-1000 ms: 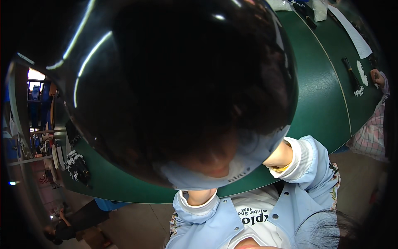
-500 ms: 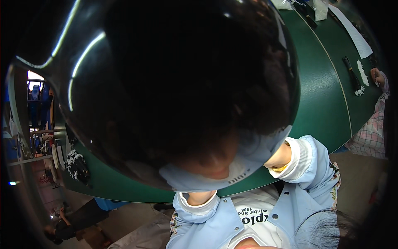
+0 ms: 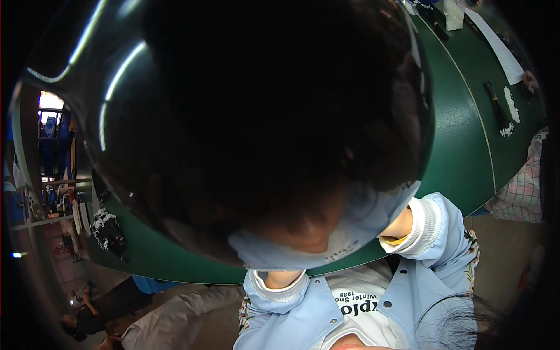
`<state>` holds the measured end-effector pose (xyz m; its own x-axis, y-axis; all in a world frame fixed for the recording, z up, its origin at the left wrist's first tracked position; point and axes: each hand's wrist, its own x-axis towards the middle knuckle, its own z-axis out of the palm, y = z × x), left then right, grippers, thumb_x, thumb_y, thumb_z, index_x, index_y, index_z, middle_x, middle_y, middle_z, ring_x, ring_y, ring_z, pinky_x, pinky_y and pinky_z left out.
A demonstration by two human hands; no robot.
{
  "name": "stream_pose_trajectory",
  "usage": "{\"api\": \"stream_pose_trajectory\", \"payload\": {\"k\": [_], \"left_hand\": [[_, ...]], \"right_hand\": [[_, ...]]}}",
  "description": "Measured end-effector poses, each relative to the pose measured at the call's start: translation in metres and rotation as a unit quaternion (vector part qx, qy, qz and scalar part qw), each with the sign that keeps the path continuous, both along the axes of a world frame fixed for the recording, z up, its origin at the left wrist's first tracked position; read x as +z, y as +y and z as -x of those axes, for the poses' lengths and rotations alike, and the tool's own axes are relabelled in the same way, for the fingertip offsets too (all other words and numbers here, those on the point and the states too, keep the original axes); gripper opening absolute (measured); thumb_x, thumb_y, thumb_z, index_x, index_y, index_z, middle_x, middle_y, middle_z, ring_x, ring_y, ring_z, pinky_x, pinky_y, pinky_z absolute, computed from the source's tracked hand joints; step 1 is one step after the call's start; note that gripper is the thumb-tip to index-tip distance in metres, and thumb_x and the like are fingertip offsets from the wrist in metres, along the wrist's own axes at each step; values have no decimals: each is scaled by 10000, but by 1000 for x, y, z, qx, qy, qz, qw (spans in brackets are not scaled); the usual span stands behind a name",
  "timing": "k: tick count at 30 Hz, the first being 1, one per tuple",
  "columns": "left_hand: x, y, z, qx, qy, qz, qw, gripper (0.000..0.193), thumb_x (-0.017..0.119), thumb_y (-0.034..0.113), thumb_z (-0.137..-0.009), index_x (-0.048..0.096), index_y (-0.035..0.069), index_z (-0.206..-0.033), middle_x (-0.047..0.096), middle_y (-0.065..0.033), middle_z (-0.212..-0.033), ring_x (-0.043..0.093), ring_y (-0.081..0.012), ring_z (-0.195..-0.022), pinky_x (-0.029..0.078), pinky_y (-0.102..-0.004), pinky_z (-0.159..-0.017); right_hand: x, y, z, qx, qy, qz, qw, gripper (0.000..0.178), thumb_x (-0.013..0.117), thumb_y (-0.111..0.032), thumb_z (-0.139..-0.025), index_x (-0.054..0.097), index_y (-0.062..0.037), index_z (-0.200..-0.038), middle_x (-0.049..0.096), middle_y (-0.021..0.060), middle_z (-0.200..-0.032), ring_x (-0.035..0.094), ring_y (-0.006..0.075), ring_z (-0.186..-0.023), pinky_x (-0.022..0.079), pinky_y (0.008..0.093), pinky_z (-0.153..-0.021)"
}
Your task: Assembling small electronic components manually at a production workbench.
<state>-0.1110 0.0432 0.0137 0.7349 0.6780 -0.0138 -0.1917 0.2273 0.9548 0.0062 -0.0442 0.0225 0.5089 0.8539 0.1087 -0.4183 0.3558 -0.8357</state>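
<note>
Black dome; whitish bag, contents unclear.

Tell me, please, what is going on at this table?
A person in a light-blue jacket has both forearms running behind a large, glossy black rounded object. It hides both hands, so I cannot tell what they hold. To its right, a slim black bundle and small white pieces lie on the green table.

Black lettering and small digits across the white shirt.
</note>
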Motion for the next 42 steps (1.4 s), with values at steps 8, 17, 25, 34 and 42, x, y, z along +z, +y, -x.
{"api": "stream_pose_trajectory", "payload": {"k": [8,17,25,34,42], "left_hand": [[5,-3,-5,-12,-17,-5,1000,295,579,-41,-683,508,-8,-968,548,-76,-918,532,-166,-851,402,-279,-789],[7,-2,-7,19,-24,35,999,273,534,-47,-708,510,-2,-976,562,-81,-932,543,-166,-857,401,-276,-803],[1,2,-4,-2,-8,23,1000,274,542,-54,-705,516,3,-972,565,-78,-924,546,-162,-841,408,-273,-793],[6,-5,-6,54,-2,-10,998,284,552,-51,-705,503,-14,-982,565,-86,-912,552,-164,-811,427,-267,-757],[3,-4,-6,58,-9,2,998,241,548,-42,-715,510,-15,-952,562,-79,-868,543,-145,-724,428,-242,-668]], "right_hand": [[4,-1,-2,-24,-59,5,998,132,624,-55,-725,592,12,-834,589,56,-775,553,97,-709,437,219,-639],[5,-1,-3,-17,-3,13,1000,126,606,-49,-741,591,21,-844,609,76,-781,570,106,-722,454,216,-657],[3,2,-4,-24,-42,-1,999,131,595,-51,-751,587,20,-860,607,80,-790,571,110,-735,455,220,-668],[9,-1,-3,6,12,9,1000,112,581,-46,-762,585,22,-851,604,83,-816,572,118,-758,456,223,-689],[5,0,-2,9,25,-10,1000,126,579,-46,-767,585,33,-864,608,89,-810,574,117,-744,458,224,-685]]}}
